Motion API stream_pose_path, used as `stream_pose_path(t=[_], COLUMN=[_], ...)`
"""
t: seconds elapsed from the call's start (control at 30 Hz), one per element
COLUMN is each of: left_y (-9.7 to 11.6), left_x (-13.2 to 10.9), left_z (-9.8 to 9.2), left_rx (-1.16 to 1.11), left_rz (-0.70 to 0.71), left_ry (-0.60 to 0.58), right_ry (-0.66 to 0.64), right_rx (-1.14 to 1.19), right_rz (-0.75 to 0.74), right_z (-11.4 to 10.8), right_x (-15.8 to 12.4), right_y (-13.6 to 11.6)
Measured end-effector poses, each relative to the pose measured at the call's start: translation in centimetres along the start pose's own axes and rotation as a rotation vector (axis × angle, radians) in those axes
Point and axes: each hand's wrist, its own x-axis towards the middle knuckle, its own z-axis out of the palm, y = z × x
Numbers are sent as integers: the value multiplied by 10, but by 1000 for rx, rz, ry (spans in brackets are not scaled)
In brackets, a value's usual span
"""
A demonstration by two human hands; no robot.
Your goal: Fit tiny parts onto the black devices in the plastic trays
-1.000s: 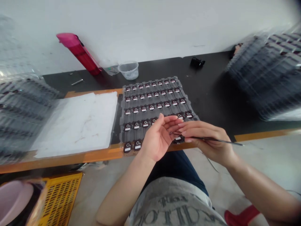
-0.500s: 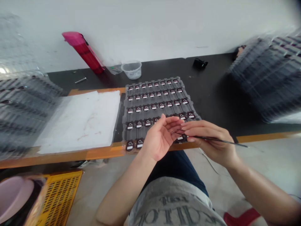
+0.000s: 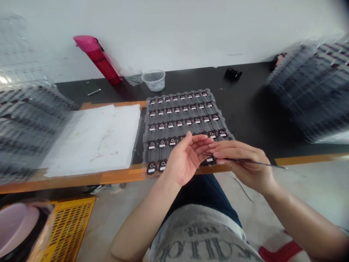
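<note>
Tweezers (image 3: 253,162) pinched in the right hand (image 3: 245,165) point at the open left hand (image 3: 184,160), over unreadably small tray labels (image 3: 179,123).

This is a light-assembly workshop for small electronic parts. A long black-topped workbench (image 3: 245,87) with an orange edge stands against a plain white wall (image 3: 174,32). On it lies a grey moulded plastic tray (image 3: 166,128), its pockets set out in rows and holding small dark labelled modules (image 3: 179,123). Long black fine-tipped tweezers (image 3: 253,161) are in use at the tray. Stacks of clear-wrapped trays (image 3: 308,87) stand at the bench side, and a yellow perforated plastic crate (image 3: 71,229) sits on the pale floor (image 3: 313,193).
</note>
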Motion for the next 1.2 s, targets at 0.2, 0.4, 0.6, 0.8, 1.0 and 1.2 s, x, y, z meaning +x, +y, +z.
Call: stream_pose_path(t=[0.2, 0.4, 0.6, 0.8, 1.0, 1.2], left_y=[-1, -2, -2, -3, -6, -4], left_x=[-1, -1, -2, -2, -3, -1], left_z=[1, 2, 2, 2, 3, 4], left_rx=[6, 5, 19, 42, 56, 112], left_rz=[5, 9, 15, 42, 55, 14], left_ry=[0, -4, 0, -6, -15, -2], right_ry=[17, 29, 28, 18, 52, 272], right_rx=[6, 2, 6, 21, 38, 60], right_rz=[9, 9, 24, 33, 34, 125], right_z=[1, 2, 2, 1, 3, -9], right_x=[-1, -2, -2, -2, -4, -4], right_y=[0, 1, 0, -1, -1, -6])
